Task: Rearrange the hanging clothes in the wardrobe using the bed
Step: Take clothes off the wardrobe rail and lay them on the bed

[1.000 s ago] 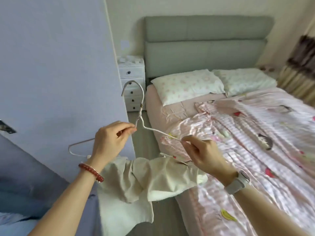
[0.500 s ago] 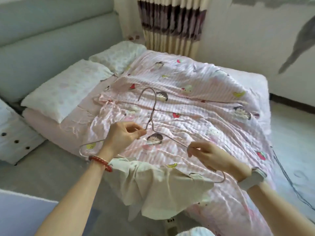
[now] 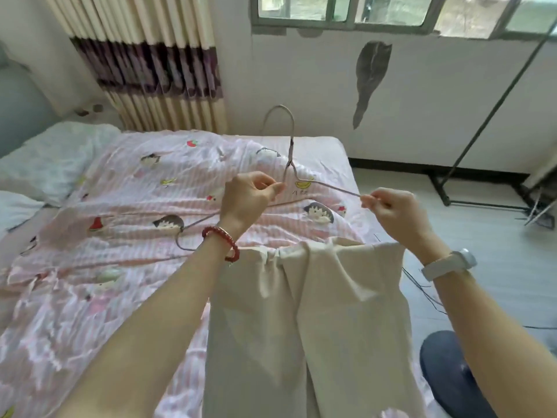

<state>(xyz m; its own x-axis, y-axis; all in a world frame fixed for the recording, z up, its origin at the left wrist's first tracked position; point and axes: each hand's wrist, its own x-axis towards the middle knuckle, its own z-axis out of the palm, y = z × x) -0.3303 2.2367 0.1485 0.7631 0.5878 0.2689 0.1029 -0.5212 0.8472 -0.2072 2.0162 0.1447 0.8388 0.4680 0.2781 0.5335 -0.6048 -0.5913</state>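
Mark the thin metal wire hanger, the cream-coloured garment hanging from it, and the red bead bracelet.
Thin metal wire hanger (image 3: 290, 152), head view: on the twisted neck below the hook.
Cream-coloured garment (image 3: 337, 297), head view: on the cloth just below the fold.
Red bead bracelet (image 3: 224, 236), head view: on the beads across the left wrist.

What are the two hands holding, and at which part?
Both pinch the wire hanger: left hand beside the neck, right hand on its right arm. Cream trousers hang from it.

White wall (image 3: 422, 95) with a leaf decal (image 3: 371, 76), green-framed window (image 3: 346, 13), striped cream-and-purple curtain (image 3: 156, 64), pale tiled floor (image 3: 482, 233), black metal rack (image 3: 482, 137)
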